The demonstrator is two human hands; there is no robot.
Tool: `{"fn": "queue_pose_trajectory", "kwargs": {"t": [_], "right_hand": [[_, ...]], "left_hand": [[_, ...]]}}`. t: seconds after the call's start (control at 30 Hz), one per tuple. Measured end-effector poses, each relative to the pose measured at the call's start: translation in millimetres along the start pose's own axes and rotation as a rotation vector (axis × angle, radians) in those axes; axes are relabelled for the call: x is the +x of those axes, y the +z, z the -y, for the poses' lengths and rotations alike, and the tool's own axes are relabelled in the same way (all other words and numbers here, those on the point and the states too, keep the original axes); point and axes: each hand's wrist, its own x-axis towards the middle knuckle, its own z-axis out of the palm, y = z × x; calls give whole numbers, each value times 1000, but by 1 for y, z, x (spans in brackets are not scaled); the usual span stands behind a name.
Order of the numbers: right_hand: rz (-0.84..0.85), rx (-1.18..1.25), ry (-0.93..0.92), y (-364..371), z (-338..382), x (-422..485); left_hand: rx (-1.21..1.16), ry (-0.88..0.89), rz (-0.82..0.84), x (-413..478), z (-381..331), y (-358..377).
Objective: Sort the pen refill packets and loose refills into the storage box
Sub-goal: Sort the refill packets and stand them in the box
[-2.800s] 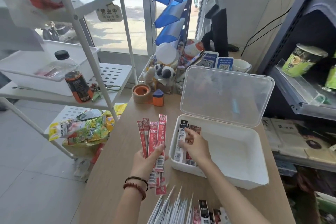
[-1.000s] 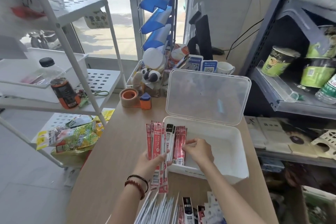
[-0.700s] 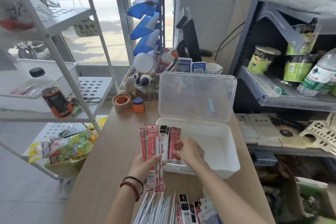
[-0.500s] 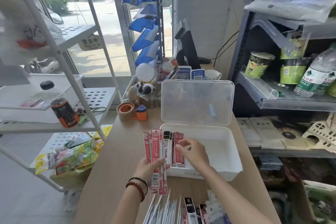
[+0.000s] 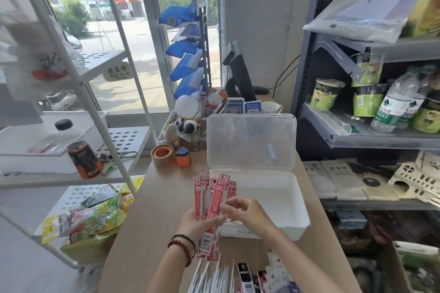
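Shop counter scene, with a wooden table (image 5: 162, 209) squeezed between a white rack (image 5: 78, 83) and a grey shelf (image 5: 357, 135) stacked with cup noodles and water bottles. Main thing is the fan of red refill packets (image 5: 215, 200): the left hand (image 5: 195, 222) is closed round the lower part of the bunch, holding it upright just over the near-left corner of the storage box (image 5: 295, 228). The right hand (image 5: 247, 211) has its fingertips pinched on one packet at the front of the fan, looks like it's peeling that one off or squaring the stack, can't say which. The box sits open on the table with its clear lid (image 5: 251, 141) standing up at the back, and the part of the inside I can see is bare white, though the hands and packets hide the left end, so something may be in there already. I'd say this is early to middle going. Plenty left: a row of white loose refills (image 5: 214, 277) lies at the near edge, and beside it a heap of black and white packets (image 5: 259, 277), all outside the box. Further back there's a tape roll (image 5: 163, 154) and an orange sharpener-looking thing, nothing to do with the job.
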Motion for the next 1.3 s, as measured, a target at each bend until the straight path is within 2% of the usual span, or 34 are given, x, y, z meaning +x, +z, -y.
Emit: {"fn": "queue_pose_trajectory", "kwargs": {"t": [0.17,0.6,0.93,1.17,1.3], "right_hand": [[-59,27,22,0,-8,3],[-231,345,136,-4,5,7],[-242,199,79,2,-11,13],[-394,207,151,8,-12,33],[-410,80,152,14,-13,43]], "left_hand": [[-10,27,14,1,0,8],[22,17,-44,13,16,14],[-82,-85,-17,22,21,5],[-126,-95,-3,19,18,7],[-141,-90,3,19,19,6]]}}
